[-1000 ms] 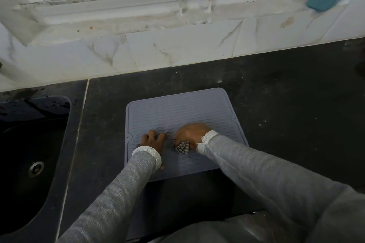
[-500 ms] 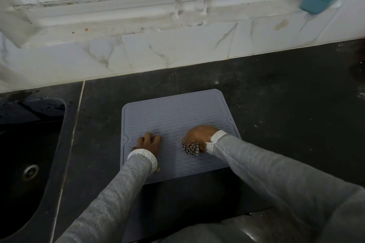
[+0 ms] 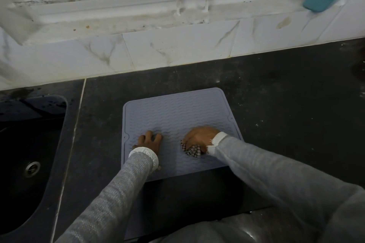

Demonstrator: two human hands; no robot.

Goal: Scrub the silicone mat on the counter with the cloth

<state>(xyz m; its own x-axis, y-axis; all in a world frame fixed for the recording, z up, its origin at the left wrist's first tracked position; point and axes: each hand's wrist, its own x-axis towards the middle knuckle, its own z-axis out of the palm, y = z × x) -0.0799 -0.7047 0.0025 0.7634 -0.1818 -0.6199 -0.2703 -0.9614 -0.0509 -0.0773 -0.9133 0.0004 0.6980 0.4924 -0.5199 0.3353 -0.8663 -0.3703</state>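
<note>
Wavy-ribbed grey silicone mat (image 3: 173,116), rounded corners, on dark tabletop (image 3: 276,104). Right hand (image 3: 199,137) clenches checkered cloth (image 3: 192,150) near mat's right edge; left hand (image 3: 151,141) flat, splayed, near its left edge.

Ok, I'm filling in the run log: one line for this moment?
scrub underway | left hand flat on silicone mat | right hand presses checked cloth on mat | sink at left

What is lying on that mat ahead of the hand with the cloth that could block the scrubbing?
Nothing visible. The right hand presses the checked cloth onto the silicone mat, and the far part of the mat is bare. Only the left hand rests on it, flat near the left edge, apart from the cloth.
</note>
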